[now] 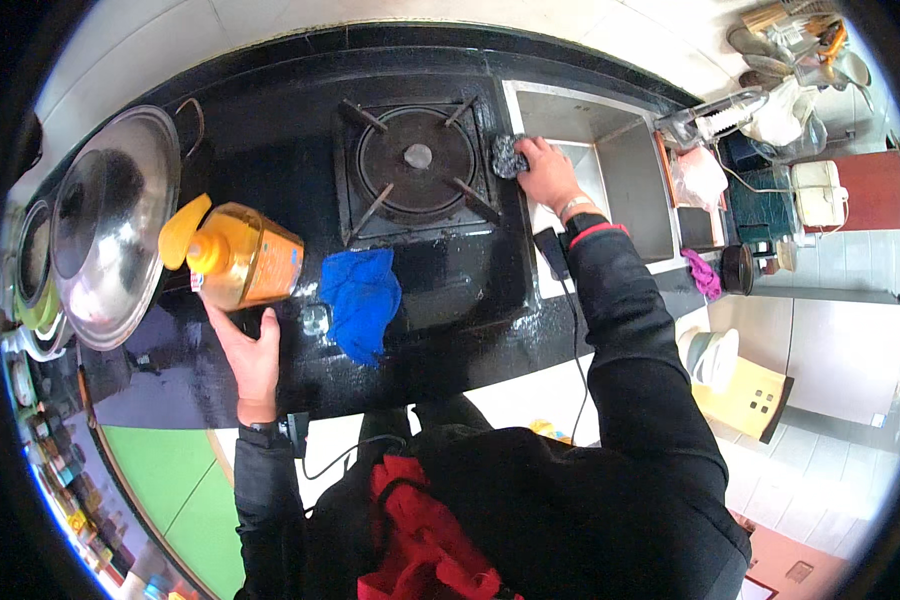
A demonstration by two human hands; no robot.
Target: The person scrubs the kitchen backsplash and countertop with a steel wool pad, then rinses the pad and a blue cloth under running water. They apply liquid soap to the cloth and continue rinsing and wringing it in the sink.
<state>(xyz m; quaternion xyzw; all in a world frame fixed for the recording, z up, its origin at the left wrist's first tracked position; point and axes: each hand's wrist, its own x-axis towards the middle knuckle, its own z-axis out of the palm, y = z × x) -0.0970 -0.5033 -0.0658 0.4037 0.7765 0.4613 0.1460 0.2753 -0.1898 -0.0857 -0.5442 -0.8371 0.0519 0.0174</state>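
Note:
Between the stove and the sink, my right hand (551,176) holds a dark, speckled scouring pad (508,156) against the black stove top. The single gas burner (418,156) with its four-pronged pan support is just left of the pad. On the other side, my left hand (251,356) is at an orange pump bottle (259,255) with a yellow pump head. Its fingers run partly behind the bottle and its thumb stands apart, so the grip is unclear. A crumpled blue cloth (361,300) lies on the wet stove top in front of the burner.
A large metal wok or lid (116,229) stands at the left, by the bottle. Right of the stove is a stainless-steel sink (637,180). A purple cloth (701,274) lies past its near corner. A dark cable (579,360) hangs by my right arm.

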